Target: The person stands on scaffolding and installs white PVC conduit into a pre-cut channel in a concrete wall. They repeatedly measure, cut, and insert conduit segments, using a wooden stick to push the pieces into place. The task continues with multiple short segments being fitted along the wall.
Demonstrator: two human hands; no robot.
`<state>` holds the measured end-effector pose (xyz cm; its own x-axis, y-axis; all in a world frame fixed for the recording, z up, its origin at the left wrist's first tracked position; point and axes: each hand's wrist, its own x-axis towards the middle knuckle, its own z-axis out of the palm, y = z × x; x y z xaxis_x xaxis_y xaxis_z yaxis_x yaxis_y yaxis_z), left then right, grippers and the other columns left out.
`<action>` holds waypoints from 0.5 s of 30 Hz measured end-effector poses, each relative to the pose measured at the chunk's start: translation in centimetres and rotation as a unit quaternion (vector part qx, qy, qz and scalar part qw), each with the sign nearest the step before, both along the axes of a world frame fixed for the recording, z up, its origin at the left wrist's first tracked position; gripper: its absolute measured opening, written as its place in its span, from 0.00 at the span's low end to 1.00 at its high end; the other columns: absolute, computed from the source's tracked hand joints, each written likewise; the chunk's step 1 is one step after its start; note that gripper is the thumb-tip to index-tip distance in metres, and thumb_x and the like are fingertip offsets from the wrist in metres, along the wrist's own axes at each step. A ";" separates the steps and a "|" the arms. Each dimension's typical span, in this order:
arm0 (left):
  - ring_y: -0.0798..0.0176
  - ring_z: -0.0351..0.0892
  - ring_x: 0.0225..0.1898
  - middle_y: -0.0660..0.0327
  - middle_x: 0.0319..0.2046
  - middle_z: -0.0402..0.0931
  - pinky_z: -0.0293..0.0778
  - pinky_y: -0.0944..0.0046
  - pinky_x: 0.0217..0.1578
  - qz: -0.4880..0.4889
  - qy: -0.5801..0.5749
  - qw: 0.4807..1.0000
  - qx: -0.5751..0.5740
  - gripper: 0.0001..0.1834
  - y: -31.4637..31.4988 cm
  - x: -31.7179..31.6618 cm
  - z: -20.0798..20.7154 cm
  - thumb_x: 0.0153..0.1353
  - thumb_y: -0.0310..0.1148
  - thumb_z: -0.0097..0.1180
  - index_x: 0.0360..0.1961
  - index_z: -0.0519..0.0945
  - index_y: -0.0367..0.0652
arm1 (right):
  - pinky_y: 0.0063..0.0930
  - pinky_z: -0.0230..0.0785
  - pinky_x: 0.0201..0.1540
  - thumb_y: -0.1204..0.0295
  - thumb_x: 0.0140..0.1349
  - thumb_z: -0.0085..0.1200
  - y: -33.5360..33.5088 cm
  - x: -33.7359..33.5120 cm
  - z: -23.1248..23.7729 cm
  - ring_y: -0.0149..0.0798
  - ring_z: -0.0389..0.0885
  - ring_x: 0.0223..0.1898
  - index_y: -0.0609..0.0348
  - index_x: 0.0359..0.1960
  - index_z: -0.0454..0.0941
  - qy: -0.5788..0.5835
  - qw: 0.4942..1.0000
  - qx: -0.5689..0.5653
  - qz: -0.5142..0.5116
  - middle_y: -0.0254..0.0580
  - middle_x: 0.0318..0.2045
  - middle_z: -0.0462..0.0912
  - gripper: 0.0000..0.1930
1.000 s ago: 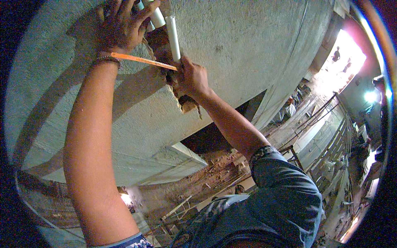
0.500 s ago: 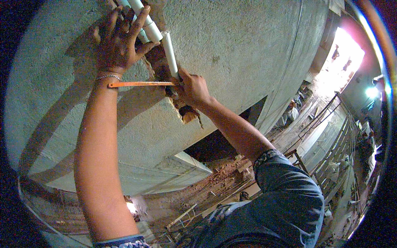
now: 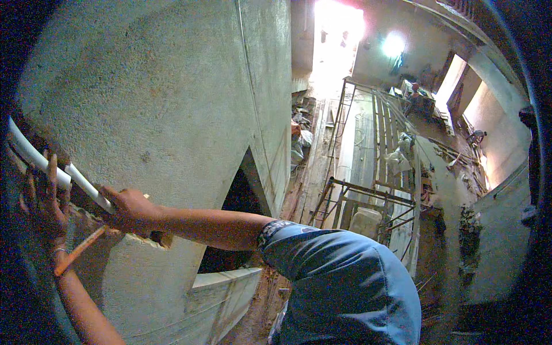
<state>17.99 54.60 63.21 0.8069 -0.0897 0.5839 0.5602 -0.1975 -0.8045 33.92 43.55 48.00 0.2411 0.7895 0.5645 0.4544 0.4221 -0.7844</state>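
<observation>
Rough grey plastered concrete wall (image 3: 172,98) fills the left half of the view, with a dark triangular opening (image 3: 241,201) cut into it near the centre.

At the far left, the left hand (image 3: 43,201) is raised against the wall with its fingers (image 3: 52,167) spread wide, lying over a white plastic pipe (image 3: 34,158) without closing round it; a bracelet sits on its wrist. The pipe runs diagonally from the upper left edge down to the right, set in a broken channel in the wall.

Just right of that, the right hand (image 3: 129,210) grips the lower end of a second white pipe piece (image 3: 89,187), in line with the first; its fingers are curled shut around that end. An orange pencil-like stick (image 3: 80,250) slants down to the left below this hand, ending near the left wrist; which hand holds it cannot be told. The right forearm extends right to a blue denim sleeve (image 3: 345,282) in the near foreground.

Further right, metal scaffolding (image 3: 374,195) stands over a rubble-strewn floor. A person in an orange top (image 3: 296,129) is beside the wall's far edge. Another person (image 3: 476,137) crouches at the far right, and bright light (image 3: 339,17) enters from an opening at the top.
</observation>
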 end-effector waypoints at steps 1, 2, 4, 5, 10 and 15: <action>0.54 0.59 0.66 0.72 0.67 0.60 0.54 0.39 0.59 0.029 -0.003 0.999 -0.016 0.30 0.3 -0.2 -0.1 0.68 0.58 0.32 0.69 0.59 0.63 | 0.46 0.75 0.29 0.70 0.49 0.62 0.0 -0.1 0.2 0.56 0.82 0.27 0.51 0.58 0.63 0.036 0.999 -0.003 0.016 0.54 0.29 0.81 0.32; 0.54 0.59 0.66 0.72 0.67 0.60 0.54 0.39 0.59 0.059 -0.005 0.998 -0.032 0.30 0.5 -0.2 -0.1 0.68 0.58 0.32 0.69 0.59 0.62 | 0.46 0.74 0.30 0.70 0.49 0.63 0.1 0.2 0.3 0.55 0.82 0.27 0.51 0.57 0.64 0.050 0.998 -0.014 0.024 0.54 0.29 0.81 0.32; 0.52 0.61 0.64 0.69 0.67 0.61 0.56 0.40 0.58 0.019 0.006 0.999 -0.025 0.28 0.4 -0.3 0.2 0.68 0.53 0.36 0.68 0.59 0.63 | 0.46 0.74 0.31 0.72 0.47 0.63 0.0 0.4 0.5 0.54 0.83 0.28 0.52 0.56 0.65 0.078 0.996 -0.035 0.041 0.53 0.28 0.82 0.31; 0.52 0.62 0.63 0.68 0.67 0.61 0.57 0.41 0.58 0.000 0.012 1.000 -0.021 0.28 0.3 -0.2 0.5 0.68 0.51 0.38 0.68 0.59 0.64 | 0.45 0.75 0.31 0.73 0.47 0.63 -0.1 0.6 0.5 0.52 0.83 0.27 0.52 0.55 0.66 0.062 0.997 -0.033 0.031 0.52 0.28 0.82 0.31; 0.51 0.64 0.62 0.65 0.65 0.64 0.58 0.41 0.58 -0.044 0.031 0.999 0.002 0.28 -0.4 0.1 1.0 0.67 0.49 0.41 0.68 0.59 0.65 | 0.41 0.75 0.30 0.77 0.45 0.61 -0.5 0.5 0.0 0.44 0.82 0.26 0.52 0.53 0.68 0.108 0.990 -0.063 0.062 0.46 0.27 0.82 0.29; 0.50 0.65 0.61 0.63 0.63 0.66 0.59 0.42 0.57 -0.067 0.050 0.996 0.007 0.28 -0.3 0.0 0.8 0.66 0.46 0.43 0.68 0.60 0.66 | 0.39 0.76 0.36 0.76 0.42 0.64 0.5 0.3 -0.9 0.45 0.84 0.30 0.53 0.52 0.70 0.065 0.998 -0.008 0.020 0.48 0.30 0.84 0.31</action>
